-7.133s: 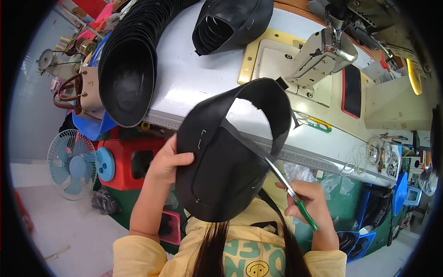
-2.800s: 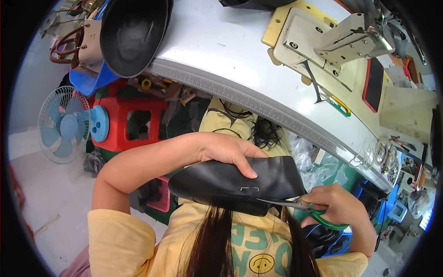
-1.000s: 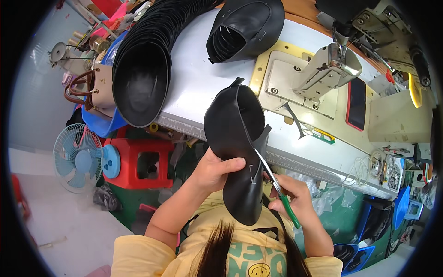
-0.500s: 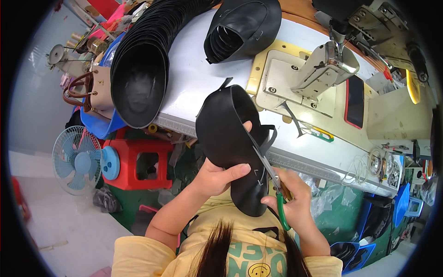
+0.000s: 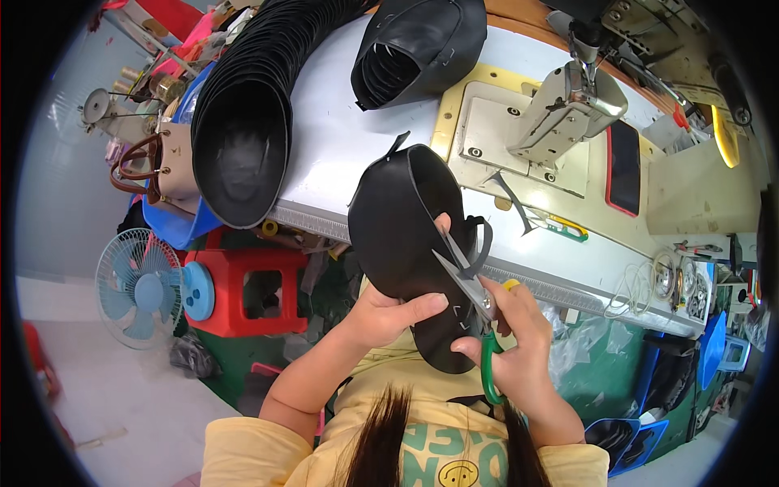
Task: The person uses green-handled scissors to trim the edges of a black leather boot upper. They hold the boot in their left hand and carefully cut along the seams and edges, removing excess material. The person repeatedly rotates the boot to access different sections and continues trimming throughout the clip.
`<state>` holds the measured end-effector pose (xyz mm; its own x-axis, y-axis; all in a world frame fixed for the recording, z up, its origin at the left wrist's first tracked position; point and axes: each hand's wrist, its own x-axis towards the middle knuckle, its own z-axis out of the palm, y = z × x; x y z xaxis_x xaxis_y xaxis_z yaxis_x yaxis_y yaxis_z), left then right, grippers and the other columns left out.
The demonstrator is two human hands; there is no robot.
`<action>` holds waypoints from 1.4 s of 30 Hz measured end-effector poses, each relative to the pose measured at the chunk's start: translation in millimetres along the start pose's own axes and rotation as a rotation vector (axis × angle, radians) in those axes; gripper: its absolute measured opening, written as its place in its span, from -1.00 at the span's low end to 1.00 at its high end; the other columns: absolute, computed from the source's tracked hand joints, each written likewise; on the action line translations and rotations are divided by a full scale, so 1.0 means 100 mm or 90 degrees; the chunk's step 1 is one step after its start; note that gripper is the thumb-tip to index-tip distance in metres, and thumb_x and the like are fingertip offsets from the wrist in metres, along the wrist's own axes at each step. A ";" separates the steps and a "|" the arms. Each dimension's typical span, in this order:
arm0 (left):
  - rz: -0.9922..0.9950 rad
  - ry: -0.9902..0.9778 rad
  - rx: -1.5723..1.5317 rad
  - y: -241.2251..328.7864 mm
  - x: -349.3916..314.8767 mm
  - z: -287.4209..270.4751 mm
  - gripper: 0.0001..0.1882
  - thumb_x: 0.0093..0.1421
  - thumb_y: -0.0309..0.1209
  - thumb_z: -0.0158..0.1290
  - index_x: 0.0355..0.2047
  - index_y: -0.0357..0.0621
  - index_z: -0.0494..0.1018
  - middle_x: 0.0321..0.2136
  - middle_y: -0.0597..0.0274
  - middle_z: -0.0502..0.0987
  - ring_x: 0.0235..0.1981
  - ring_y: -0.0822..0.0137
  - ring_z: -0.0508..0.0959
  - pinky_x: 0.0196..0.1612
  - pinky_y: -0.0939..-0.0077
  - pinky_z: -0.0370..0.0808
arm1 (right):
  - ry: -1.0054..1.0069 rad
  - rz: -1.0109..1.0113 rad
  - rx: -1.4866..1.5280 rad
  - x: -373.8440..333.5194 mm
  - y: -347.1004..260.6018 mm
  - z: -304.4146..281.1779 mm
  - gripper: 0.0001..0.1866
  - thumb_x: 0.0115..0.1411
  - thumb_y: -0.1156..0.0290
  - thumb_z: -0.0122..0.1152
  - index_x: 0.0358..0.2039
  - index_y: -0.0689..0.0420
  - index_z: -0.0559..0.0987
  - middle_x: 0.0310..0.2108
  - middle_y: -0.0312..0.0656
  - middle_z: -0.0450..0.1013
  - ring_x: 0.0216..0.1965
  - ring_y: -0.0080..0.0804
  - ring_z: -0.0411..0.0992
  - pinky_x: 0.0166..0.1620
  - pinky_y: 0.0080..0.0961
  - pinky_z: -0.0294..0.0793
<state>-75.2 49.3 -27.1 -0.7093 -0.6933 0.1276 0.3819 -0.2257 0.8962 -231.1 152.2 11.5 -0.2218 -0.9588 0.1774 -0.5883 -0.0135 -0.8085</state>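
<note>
My left hand [image 5: 381,316] grips a black leather shoe upper [image 5: 393,227] in front of my body, thumb on its near face, with a fingertip showing at the opening's edge. In my right hand [image 5: 523,341] is a pair of scissors [image 5: 487,304] with a green loop handle. The blades are spread apart at the upper's right edge, one lying over the leather. A narrow curled black strip [image 5: 486,243] sticks out there beside the blades. Short pale marks show on the leather below my left thumb. Part of the scissor handles is hidden by my right fingers.
A long nested row of black uppers [image 5: 243,122] lies on the white table at left, a smaller stack [image 5: 418,49] behind. At right stand a sewing machine [image 5: 568,105], a phone [image 5: 623,170] and small snips [image 5: 560,227]. A red stool [image 5: 243,280] and fan [image 5: 142,288] are lower left.
The scissor blades have gone from nearly closed along the upper's edge to spread apart. The upper has shifted slightly, and my left thumb moved a little to the right.
</note>
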 end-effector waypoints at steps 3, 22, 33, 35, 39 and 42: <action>0.023 -0.016 0.015 0.00 0.01 0.00 -0.19 0.00 -0.67 0.02 0.24 -0.19 -0.12 0.21 0.23 0.03 0.12 0.33 0.22 0.16 0.36 0.12 | -0.003 0.021 0.011 -0.06 0.03 0.03 -0.34 -0.26 0.18 0.44 -0.12 0.19 0.46 -0.55 -0.24 0.30 -0.62 -0.41 0.27 -0.57 -0.54 0.28; -0.079 0.175 -0.343 0.26 -0.16 -0.59 -0.56 0.16 -0.30 -0.08 -0.04 -0.38 0.25 -0.29 -0.03 0.48 -0.30 0.24 0.53 -0.17 0.43 0.48 | 0.094 0.158 0.237 -0.11 0.45 -0.04 -0.34 -0.20 0.27 0.45 -0.07 0.24 0.42 -0.38 -0.19 0.40 -0.44 -0.52 0.40 -0.35 -0.61 0.41; 0.027 0.428 1.181 1.03 0.57 -1.81 -0.64 0.12 -0.30 -0.01 -0.23 -0.40 0.32 -0.30 -0.22 0.43 -0.24 -0.15 0.40 -0.16 0.13 0.33 | -0.013 0.145 0.192 -0.02 0.43 0.07 -0.38 -0.14 0.37 0.41 -0.03 0.19 0.41 -0.42 -0.19 0.40 -0.45 -0.49 0.38 -0.35 -0.59 0.39; -0.008 0.441 1.178 0.78 0.88 -2.22 -0.45 0.09 -0.14 0.02 -0.13 -0.44 0.27 -0.16 -0.18 0.40 -0.09 -0.10 0.35 -0.04 0.14 0.30 | -0.032 0.125 0.180 -0.01 0.42 0.06 -0.38 -0.15 0.36 0.41 -0.03 0.19 0.41 -0.41 -0.17 0.40 -0.45 -0.47 0.38 -0.34 -0.59 0.39; -0.098 0.558 1.173 0.79 1.51 -2.24 -0.31 0.01 -0.10 0.07 -0.09 -0.52 0.22 -0.21 -0.26 0.42 -0.09 -0.11 0.36 -0.03 0.13 0.30 | -0.008 0.167 0.149 -0.10 0.51 -0.01 -0.40 -0.16 0.33 0.41 -0.07 0.21 0.43 -0.41 -0.15 0.40 -0.45 -0.43 0.38 -0.31 -0.56 0.39; -0.094 0.585 1.092 0.76 1.75 -2.51 -0.34 -0.01 -0.20 0.06 -0.07 -0.56 0.19 -0.27 -0.32 0.44 -0.14 -0.14 0.41 -0.06 0.15 0.34 | 0.000 0.193 0.127 -0.21 0.64 0.00 -0.40 -0.17 0.31 0.43 -0.11 0.26 0.43 -0.42 -0.13 0.40 -0.45 -0.41 0.37 -0.32 -0.56 0.38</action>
<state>-21.1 -260.8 -43.3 0.0149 -0.9510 0.3088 -0.9328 0.0980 0.3468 -264.2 171.3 -44.2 -0.3626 -0.9278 -0.0881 -0.3321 0.2169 -0.9180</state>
